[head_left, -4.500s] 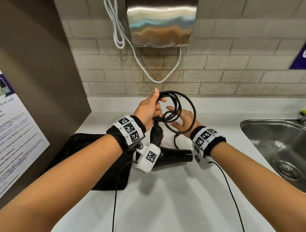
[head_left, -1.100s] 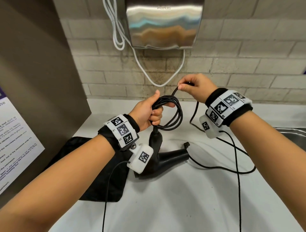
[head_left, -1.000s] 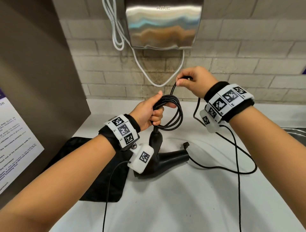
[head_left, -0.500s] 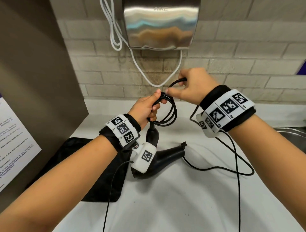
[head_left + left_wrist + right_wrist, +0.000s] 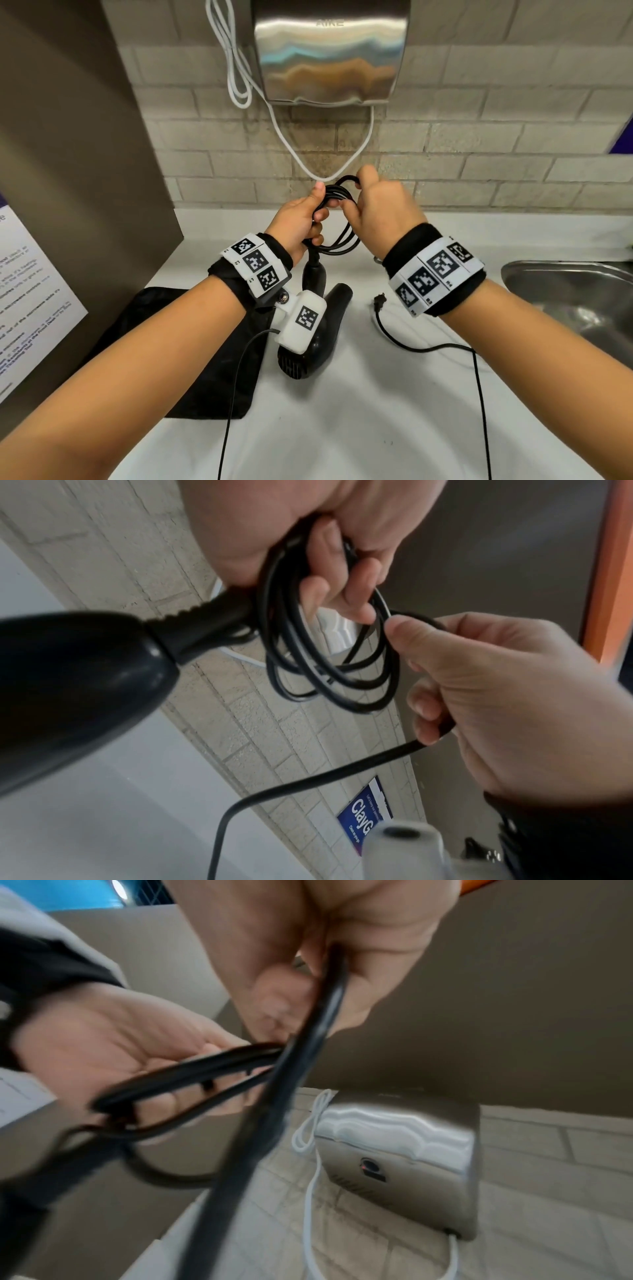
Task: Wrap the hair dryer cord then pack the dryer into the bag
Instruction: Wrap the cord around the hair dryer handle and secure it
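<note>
The black hair dryer (image 5: 315,339) lies on the white counter, handle (image 5: 68,674) rising toward my left hand. My left hand (image 5: 301,219) grips several coiled loops of the black cord (image 5: 337,240) just above the handle; the coil (image 5: 329,653) hangs below its fingers. My right hand (image 5: 376,209) pinches the loose run of cord (image 5: 308,1047) and holds it against the top of the coil. The plug (image 5: 379,301) and the last stretch of cord lie on the counter to the right. A flat black bag (image 5: 191,356) lies left of the dryer, under my left forearm.
A steel hand dryer (image 5: 329,51) with a white cable (image 5: 239,75) hangs on the brick wall behind. A steel sink (image 5: 568,301) sits at the right. A brown partition with a printed notice (image 5: 30,298) stands at the left.
My right hand came down and left from up by the wall and laid another loop onto the coil. The loose cord on the counter got shorter; the plug slid rightward away from the dryer.
</note>
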